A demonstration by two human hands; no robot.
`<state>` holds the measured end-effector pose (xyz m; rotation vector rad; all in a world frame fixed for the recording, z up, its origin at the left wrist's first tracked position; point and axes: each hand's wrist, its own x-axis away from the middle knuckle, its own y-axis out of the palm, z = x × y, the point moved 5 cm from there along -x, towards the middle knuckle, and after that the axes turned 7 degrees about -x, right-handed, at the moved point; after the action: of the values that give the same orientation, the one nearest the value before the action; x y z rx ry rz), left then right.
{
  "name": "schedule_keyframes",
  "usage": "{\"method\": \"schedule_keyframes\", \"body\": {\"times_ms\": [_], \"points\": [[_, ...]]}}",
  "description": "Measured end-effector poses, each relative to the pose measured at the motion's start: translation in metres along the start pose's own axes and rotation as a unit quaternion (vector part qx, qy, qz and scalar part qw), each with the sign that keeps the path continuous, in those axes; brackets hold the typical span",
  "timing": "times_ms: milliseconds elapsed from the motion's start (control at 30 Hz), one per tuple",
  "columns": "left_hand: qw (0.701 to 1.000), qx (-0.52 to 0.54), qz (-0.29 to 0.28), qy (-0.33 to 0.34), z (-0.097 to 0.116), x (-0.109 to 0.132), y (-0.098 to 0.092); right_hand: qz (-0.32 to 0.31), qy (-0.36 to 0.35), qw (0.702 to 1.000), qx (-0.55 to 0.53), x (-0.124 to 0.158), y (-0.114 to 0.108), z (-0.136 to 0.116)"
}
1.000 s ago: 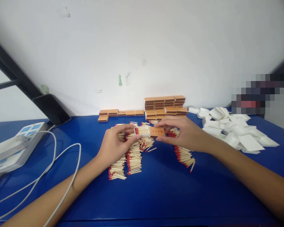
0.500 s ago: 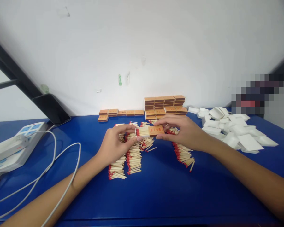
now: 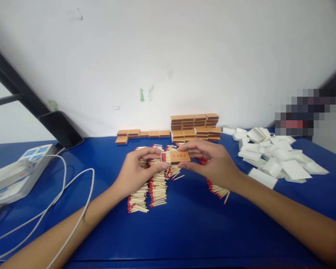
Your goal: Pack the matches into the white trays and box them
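Note:
Between both hands, above the blue table, a matchbox (image 3: 180, 157) is partly closed. Its white inner tray of red-tipped matches (image 3: 165, 157) sticks out at the left end of the orange sleeve. My left hand (image 3: 138, 166) pinches the tray's outer end between thumb and fingers. My right hand (image 3: 212, 160) is closed on the sleeve, thumb in front and fingers behind. Beneath the hands lie rows of loose matches (image 3: 158, 190), and a further heap of matches (image 3: 217, 188) is partly hidden under my right hand.
Stacked matchboxes (image 3: 194, 123) stand against the wall, with a low row of matchboxes (image 3: 154, 133) to their left. White paper trays (image 3: 277, 153) are piled at right. On the left are a power strip (image 3: 25, 175), white cables (image 3: 67, 194) and a black phone-like slab (image 3: 62, 129).
The orange sleeve has slid left over the tray, so less of the matches shows. My right hand moved left with it; my left hand stayed nearly still. A white tray beside my right forearm shifted.

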<state>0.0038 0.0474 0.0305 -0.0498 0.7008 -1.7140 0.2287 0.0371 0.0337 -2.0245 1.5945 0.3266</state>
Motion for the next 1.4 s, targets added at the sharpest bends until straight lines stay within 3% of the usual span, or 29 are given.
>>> {"method": "schedule_keyframes", "body": {"times_ms": [133, 267, 333, 533, 800, 933, 1000, 1233, 1333, 1400], "points": [[1.000, 0.000, -0.005, 0.013, 0.004, 0.004, 0.006, -0.013, 0.010, 1.000, -0.013, 0.006, 0.014, 0.002], [0.998, -0.008, 0.053, 0.009, 0.005, 0.005, -0.001, 0.036, 0.078, 0.993, -0.078, 0.013, 0.022, 0.001], [0.998, -0.011, 0.065, 0.012, 0.007, 0.006, -0.003, 0.017, 0.107, 0.990, -0.085, 0.019, 0.029, -0.006], [0.998, -0.022, -0.032, 0.048, 0.017, 0.012, 0.009, -0.106, 0.112, 0.988, -0.032, 0.036, 0.047, -0.021], [0.995, -0.054, 0.005, 0.083, 0.025, 0.013, 0.003, -0.116, 0.118, 0.986, -0.017, 0.036, 0.046, -0.015], [0.986, -0.127, 0.015, 0.108, 0.023, 0.008, -0.003, -0.083, 0.119, 0.989, -0.012, 0.027, 0.035, -0.008], [0.978, -0.174, -0.002, 0.113, 0.017, 0.000, -0.011, -0.063, 0.110, 0.992, -0.002, 0.020, 0.028, -0.002], [0.912, -0.378, 0.077, 0.140, -0.028, -0.060, -0.073, 0.007, 0.049, 0.994, 0.097, -0.002, -0.004, 0.013], [0.867, -0.477, 0.087, 0.110, -0.052, -0.088, -0.078, 0.021, 0.039, 0.989, 0.139, -0.006, -0.012, 0.013], [0.858, -0.496, 0.083, 0.103, -0.062, -0.101, -0.073, 0.026, 0.022, 0.986, 0.161, -0.006, -0.014, 0.011]]}}
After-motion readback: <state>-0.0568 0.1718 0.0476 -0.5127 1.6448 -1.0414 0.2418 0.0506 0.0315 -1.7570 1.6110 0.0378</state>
